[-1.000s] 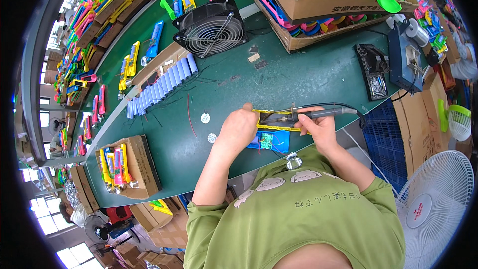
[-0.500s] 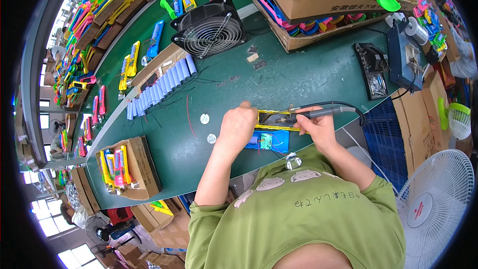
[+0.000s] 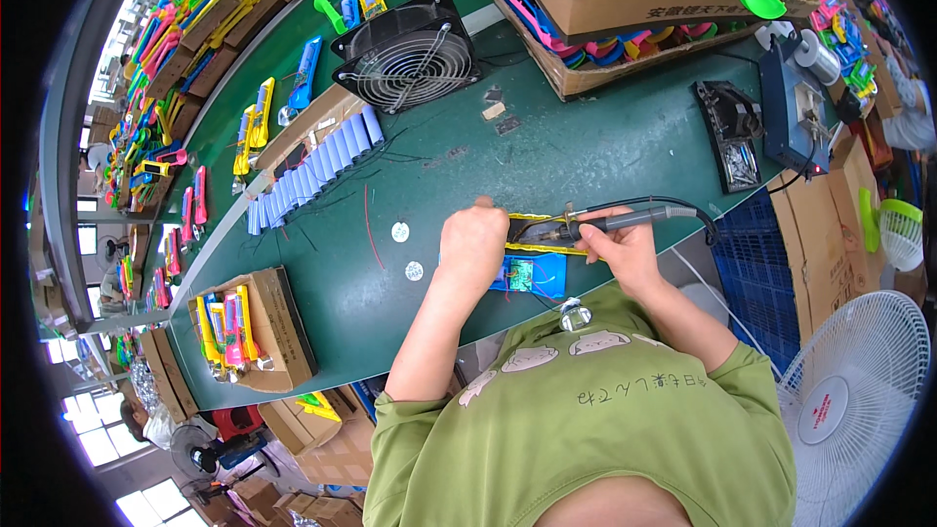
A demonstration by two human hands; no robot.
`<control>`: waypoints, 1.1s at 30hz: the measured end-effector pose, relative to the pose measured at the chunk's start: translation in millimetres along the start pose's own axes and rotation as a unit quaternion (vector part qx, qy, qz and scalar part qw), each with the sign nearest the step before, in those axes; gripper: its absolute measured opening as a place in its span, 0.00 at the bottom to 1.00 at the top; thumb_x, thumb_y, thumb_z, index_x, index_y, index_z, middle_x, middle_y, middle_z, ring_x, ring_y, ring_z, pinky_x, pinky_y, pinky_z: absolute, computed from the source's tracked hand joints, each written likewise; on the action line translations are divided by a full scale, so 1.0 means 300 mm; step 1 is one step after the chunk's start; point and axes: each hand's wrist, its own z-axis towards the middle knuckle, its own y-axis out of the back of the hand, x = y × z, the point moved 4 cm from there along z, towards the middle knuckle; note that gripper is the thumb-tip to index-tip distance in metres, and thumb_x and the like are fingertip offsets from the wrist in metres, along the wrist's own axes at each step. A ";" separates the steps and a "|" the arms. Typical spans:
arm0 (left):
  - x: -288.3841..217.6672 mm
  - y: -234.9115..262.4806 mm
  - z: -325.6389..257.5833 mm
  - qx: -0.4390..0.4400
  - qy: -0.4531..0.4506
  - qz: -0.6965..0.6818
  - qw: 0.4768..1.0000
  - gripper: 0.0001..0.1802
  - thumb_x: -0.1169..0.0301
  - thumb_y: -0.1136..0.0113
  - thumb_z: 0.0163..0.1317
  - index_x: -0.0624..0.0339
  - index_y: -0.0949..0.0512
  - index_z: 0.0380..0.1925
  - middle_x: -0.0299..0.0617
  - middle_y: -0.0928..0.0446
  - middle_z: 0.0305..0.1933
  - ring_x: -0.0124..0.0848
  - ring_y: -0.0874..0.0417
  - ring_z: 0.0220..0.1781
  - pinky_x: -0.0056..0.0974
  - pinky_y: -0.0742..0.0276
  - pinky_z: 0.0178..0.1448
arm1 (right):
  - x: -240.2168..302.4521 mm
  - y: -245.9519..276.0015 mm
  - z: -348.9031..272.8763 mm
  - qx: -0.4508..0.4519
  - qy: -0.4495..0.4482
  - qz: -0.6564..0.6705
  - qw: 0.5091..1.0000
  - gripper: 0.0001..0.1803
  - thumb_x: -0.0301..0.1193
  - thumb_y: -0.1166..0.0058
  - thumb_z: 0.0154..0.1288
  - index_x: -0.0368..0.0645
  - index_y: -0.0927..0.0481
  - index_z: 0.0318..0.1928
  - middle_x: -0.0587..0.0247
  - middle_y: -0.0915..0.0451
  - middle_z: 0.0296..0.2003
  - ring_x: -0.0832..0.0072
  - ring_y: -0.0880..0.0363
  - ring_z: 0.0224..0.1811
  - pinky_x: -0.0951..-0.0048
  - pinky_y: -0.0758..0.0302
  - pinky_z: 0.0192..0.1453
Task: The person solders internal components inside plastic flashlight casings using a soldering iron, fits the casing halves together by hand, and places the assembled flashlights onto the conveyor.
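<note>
My right hand [image 3: 625,252] is closed around the dark grey handle of a soldering iron [image 3: 634,220], whose tip end reaches left over a long yellow plastic housing [image 3: 547,249]. My left hand [image 3: 473,246] is closed at that housing's left end and covers it. Just nearer to me lies a blue plastic housing [image 3: 552,275] with a green circuit board [image 3: 521,276] and thin wires inside; its left end is partly behind my left hand. A clear round lamp piece [image 3: 575,316] sits at the table edge by my shirt.
Beyond my hands stand a black fan [image 3: 408,63] and a row of blue-wrapped battery cells [image 3: 317,171]. Cardboard boxes [image 3: 664,15] of colourful housings rise at the back right. A soldering station [image 3: 793,107] and black iron stand [image 3: 727,137] are right; a carton [image 3: 288,332] lies left.
My left hand has shifted slightly nearer to me and hides more of the blue housing's left end. The soldering iron and my right hand stay almost in place.
</note>
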 end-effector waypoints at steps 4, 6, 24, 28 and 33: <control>0.026 0.027 -0.006 0.000 -0.009 -0.071 0.997 0.04 0.72 0.40 0.43 0.61 0.21 0.19 0.46 0.26 0.25 0.44 0.22 0.28 0.44 0.26 0.35 | 0.008 -0.002 0.000 -0.001 -0.008 0.001 1.000 0.08 0.20 0.46 0.57 0.31 0.26 0.39 0.58 0.21 0.31 0.80 0.21 0.27 0.84 0.27 0.22; 0.051 0.042 -0.010 0.014 -0.017 -0.177 0.984 0.04 0.73 0.41 0.45 0.62 0.21 0.21 0.47 0.26 0.25 0.44 0.23 0.29 0.44 0.27 0.35 | 0.009 -0.003 0.000 -0.005 -0.011 0.002 1.000 0.08 0.20 0.46 0.57 0.31 0.26 0.39 0.58 0.21 0.31 0.80 0.21 0.27 0.84 0.27 0.23; 0.033 0.066 0.018 0.068 -0.038 -0.154 0.985 0.06 0.72 0.43 0.46 0.61 0.19 0.23 0.46 0.26 0.24 0.43 0.23 0.29 0.42 0.29 0.35 | 0.002 -0.007 0.005 0.003 -0.015 -0.001 1.000 0.09 0.20 0.47 0.57 0.31 0.26 0.40 0.59 0.22 0.30 0.80 0.21 0.29 0.84 0.27 0.23; 0.052 0.093 0.001 0.074 -0.093 -0.248 0.961 0.06 0.74 0.43 0.49 0.63 0.19 0.27 0.46 0.26 0.25 0.42 0.23 0.28 0.40 0.29 0.35 | 0.002 -0.005 0.006 0.003 -0.013 0.001 1.000 0.09 0.20 0.47 0.57 0.31 0.26 0.40 0.59 0.22 0.30 0.80 0.20 0.28 0.84 0.27 0.23; 0.064 0.146 -0.018 0.077 -0.144 -0.283 0.945 0.07 0.75 0.43 0.49 0.65 0.20 0.29 0.45 0.25 0.25 0.39 0.23 0.30 0.38 0.29 0.36 | 0.003 -0.005 0.006 0.005 -0.021 0.003 1.000 0.08 0.20 0.47 0.57 0.32 0.26 0.39 0.59 0.22 0.30 0.79 0.20 0.28 0.84 0.27 0.23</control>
